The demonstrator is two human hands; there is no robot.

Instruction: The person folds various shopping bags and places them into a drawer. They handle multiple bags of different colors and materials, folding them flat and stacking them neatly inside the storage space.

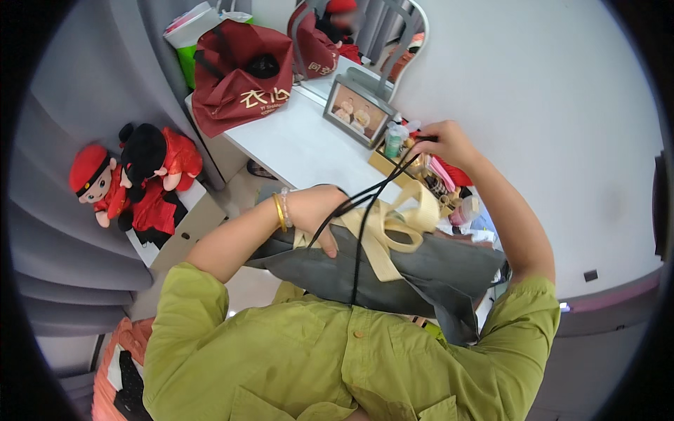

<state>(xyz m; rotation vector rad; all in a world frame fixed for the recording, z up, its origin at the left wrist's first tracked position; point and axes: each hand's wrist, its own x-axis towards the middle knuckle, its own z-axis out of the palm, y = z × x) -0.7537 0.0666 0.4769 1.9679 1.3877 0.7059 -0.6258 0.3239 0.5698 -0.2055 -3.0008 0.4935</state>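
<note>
A dark grey gift bag [347, 266] with a cream ribbon bow [392, 231] is close in front of my body. My right hand [447, 144], raised over the far right of the bag, pinches its black cord handles [382, 184]. These cords run taut and cross on their way down to the bag. At the bag's upper left edge is my left hand [318, 210], wearing a gold bangle and a beaded bracelet. Its thumb lies over the near side of the bag, while its fingers are mostly hidden behind the rim and cords.
A white dressing table [279, 142] holds a dark red tote bag [237, 79] bearing writing, a framed photo [360, 110], a mirror [379, 31] and a box of cosmetics [387, 163]. Two plush dolls [142, 179] sit on a low cabinet [195, 226] at left, beside grey curtains [68, 210].
</note>
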